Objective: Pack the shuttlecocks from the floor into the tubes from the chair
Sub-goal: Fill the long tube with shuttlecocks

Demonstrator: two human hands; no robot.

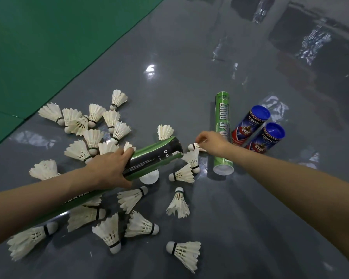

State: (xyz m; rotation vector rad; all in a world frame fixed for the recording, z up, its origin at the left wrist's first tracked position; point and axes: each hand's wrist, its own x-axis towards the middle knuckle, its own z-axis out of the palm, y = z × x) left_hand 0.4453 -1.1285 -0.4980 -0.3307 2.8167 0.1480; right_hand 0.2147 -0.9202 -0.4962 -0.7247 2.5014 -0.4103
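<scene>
My left hand (111, 170) grips a green and black tube (155, 157) held slanted above the floor, its open end pointing right. My right hand (212, 142) pinches a white shuttlecock (193, 146) by its feathers, cork to the left, just right of the tube's mouth. Several white shuttlecocks lie scattered on the grey floor, a cluster (93, 125) at the left and others (141, 226) near me. A white tube cap (149, 177) lies under the held tube.
A second green tube (223, 135) lies on the floor right of my hand. Two blue and red tubes (250, 125) with blue ends lie beside it. A green court mat (38, 47) covers the far left. Dark objects stand at the far right.
</scene>
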